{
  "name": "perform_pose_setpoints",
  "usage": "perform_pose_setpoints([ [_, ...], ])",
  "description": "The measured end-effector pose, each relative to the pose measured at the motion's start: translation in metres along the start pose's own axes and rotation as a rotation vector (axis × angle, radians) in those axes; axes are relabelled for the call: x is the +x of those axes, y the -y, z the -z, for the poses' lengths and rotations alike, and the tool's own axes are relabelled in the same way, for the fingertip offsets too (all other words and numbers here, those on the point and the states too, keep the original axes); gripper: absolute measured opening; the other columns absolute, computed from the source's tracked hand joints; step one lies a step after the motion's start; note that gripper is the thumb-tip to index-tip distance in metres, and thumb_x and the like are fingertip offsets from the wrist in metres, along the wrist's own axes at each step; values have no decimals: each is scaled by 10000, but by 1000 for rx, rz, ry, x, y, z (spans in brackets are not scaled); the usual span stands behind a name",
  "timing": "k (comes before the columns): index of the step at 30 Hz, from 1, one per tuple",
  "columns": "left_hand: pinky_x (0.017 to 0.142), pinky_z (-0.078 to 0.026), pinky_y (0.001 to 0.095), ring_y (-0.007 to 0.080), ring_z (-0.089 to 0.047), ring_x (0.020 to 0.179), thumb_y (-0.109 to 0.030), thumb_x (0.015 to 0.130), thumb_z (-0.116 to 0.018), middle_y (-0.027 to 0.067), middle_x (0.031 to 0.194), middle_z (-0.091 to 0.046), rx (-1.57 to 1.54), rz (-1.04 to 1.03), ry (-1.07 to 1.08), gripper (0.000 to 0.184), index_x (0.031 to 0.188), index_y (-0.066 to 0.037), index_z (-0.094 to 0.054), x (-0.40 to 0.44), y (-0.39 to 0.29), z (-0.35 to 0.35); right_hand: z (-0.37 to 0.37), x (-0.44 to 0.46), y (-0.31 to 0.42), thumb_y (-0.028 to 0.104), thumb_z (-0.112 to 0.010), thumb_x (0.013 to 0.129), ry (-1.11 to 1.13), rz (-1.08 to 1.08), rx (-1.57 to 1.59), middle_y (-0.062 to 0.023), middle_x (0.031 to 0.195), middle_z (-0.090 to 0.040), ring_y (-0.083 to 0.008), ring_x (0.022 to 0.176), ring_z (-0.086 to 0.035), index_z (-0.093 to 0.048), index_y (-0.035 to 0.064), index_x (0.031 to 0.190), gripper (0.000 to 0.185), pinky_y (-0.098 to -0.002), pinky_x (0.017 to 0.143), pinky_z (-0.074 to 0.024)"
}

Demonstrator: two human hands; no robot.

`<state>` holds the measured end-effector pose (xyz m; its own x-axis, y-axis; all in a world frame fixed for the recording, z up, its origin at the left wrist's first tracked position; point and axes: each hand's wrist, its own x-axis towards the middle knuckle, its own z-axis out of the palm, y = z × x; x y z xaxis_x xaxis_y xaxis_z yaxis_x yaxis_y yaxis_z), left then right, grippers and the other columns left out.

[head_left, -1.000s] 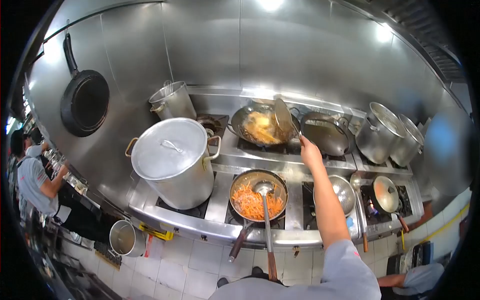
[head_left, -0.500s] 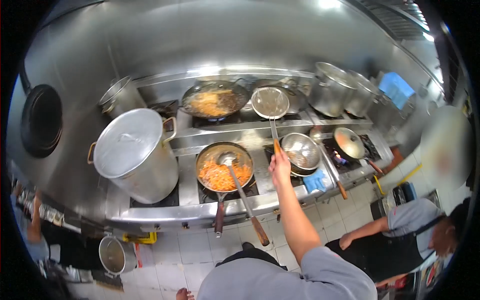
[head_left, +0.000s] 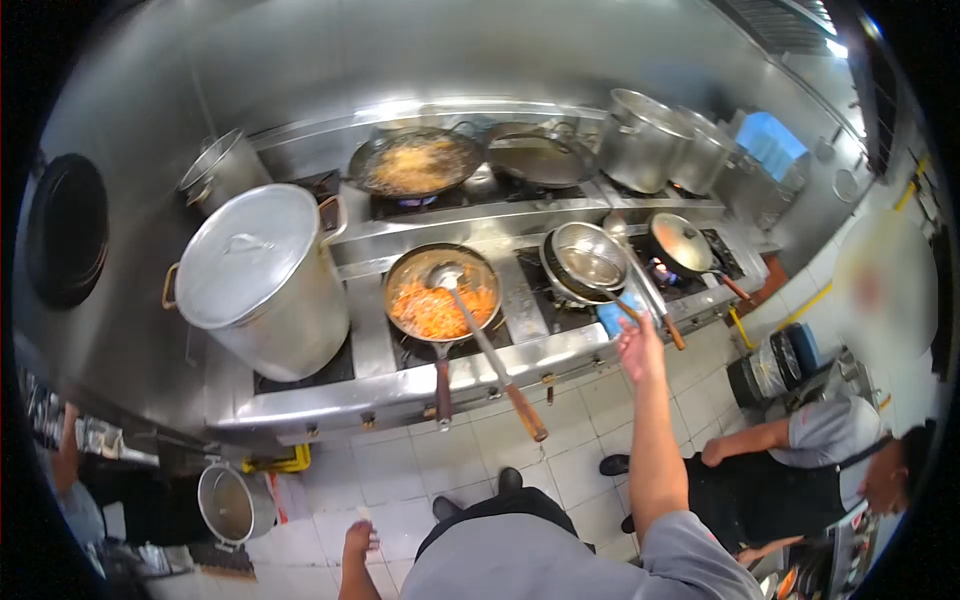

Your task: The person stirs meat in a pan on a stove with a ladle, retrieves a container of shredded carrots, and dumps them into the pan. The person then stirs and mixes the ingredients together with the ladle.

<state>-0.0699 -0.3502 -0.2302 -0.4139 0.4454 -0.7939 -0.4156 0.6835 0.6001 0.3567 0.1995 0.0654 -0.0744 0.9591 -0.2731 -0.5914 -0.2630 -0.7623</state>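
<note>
My right hand [head_left: 640, 346] is at the front edge of the stove, fingers apart, by the end of the wooden handle of a mesh strainer [head_left: 592, 256]. The strainer rests over a metal bowl and pan on a front burner. My left hand [head_left: 361, 538] hangs low over the floor, fingers loosely apart, holding nothing I can make out. A frying pan [head_left: 400, 270] holds shredded orange food [head_left: 425, 312], with a long-handled ladle [head_left: 490, 355] lying in it. Behind it, a wok [head_left: 362, 180] holds bubbling oil and golden food [head_left: 412, 165].
A big lidded stockpot [head_left: 300, 310] stands at the left. Another wok [head_left: 540, 165] and tall pots [head_left: 635, 145] are at the back. A lidded pan [head_left: 682, 245] sits over a flame at the right. One person [head_left: 790, 490] stands at the right; another person's arm [head_left: 68, 455] is at the left.
My right hand has brought the strainer from over the back burner down onto the bowl at the front right and loosened from its handle. My left hand has come further into view.
</note>
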Motion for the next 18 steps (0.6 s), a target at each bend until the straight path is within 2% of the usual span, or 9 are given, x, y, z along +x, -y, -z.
perform_pose_setpoints([
  [1, 542, -530, 379, 249, -621, 674, -296, 867, -549, 131, 937, -612, 0, 2, -5, 388, 1164, -52, -492, 2, -14, -7, -17, -18, 9, 450, -530, 907, -37, 33, -3, -50, 760, -593, -106, 536, -466, -504, 83, 907, 368, -237, 452, -371],
  [6, 635, -539, 374, 254, -624, 803, -292, 910, -524, 143, 1059, -597, -208, -45, 26, 394, 1215, -51, -455, -36, -84, -62, 27, -68, -30, 422, -560, 894, -52, 21, -589, -60, 821, -607, -98, 552, -523, -472, 98, 1153, 424, -224, 474, -415],
  [7, 689, -536, 386, 271, -614, 871, -317, 919, -519, 148, 1117, -578, -268, -77, 134, 426, 1245, -55, -434, -44, -95, -75, 20, -84, -48, 395, -579, 886, -52, 69, -756, -65, 852, -605, -97, 580, -534, -470, 88, 1182, 441, -229, 484, -425],
  [9, 786, -518, 410, 288, -590, 977, -363, 938, -491, 156, 1207, -544, -345, -137, 340, 473, 1295, -66, -401, -54, -125, -106, 1, -102, -88, 323, -624, 855, 141, 130, -936, -79, 906, -586, -108, 674, -571, -473, 50, 1189, 457, -255, 541, -466],
  [10, 828, -503, 424, 287, -575, 1017, -384, 947, -467, 158, 1239, -528, -361, -160, 439, 488, 1315, -73, -389, -56, -144, -124, -14, -106, -105, 300, -660, 824, 295, 225, -1064, -93, 915, -586, -164, 718, -577, -462, 35, 1202, 503, -305, 592, -483],
  [12, 827, -489, 394, 248, -584, 985, -419, 954, -442, 150, 1223, -541, -329, -257, 482, 533, 1330, -48, -381, -65, -190, -160, -48, -113, -127, 276, -697, 792, 455, 314, -1174, -108, 924, -587, -220, 761, -584, -450, 21, 1215, 552, -356, 643, -500],
  [14, 851, -476, 383, 226, -583, 994, -482, 942, -428, 130, 1235, -544, -279, -354, 494, 590, 1344, -54, -371, -78, -239, -187, -79, -120, -133, 231, -691, 767, 564, 552, -1527, -194, 999, -581, -355, 859, -581, -462, -10, 1199, 545, -434, 776, -484],
  [17, 818, -490, 363, 215, -599, 947, -493, 932, -442, 115, 1202, -567, -375, -443, 492, 609, 1353, -59, -362, -98, -270, -209, -76, -84, -146, 220, -609, 822, 688, 385, -1684, -237, 999, -587, -409, 830, -595, -499, -18, 1145, 416, -430, 723, -490],
  [18, 807, -494, 360, 212, -606, 931, -484, 928, -461, 111, 1173, -581, -410, -490, 480, 606, 1349, -59, -366, -105, -266, -207, -61, -69, -161, 226, -501, 879, 632, 351, -1706, -242, 880, -596, -370, 780, -609, -504, -24, 1108, 339, -430, 681, -492],
])
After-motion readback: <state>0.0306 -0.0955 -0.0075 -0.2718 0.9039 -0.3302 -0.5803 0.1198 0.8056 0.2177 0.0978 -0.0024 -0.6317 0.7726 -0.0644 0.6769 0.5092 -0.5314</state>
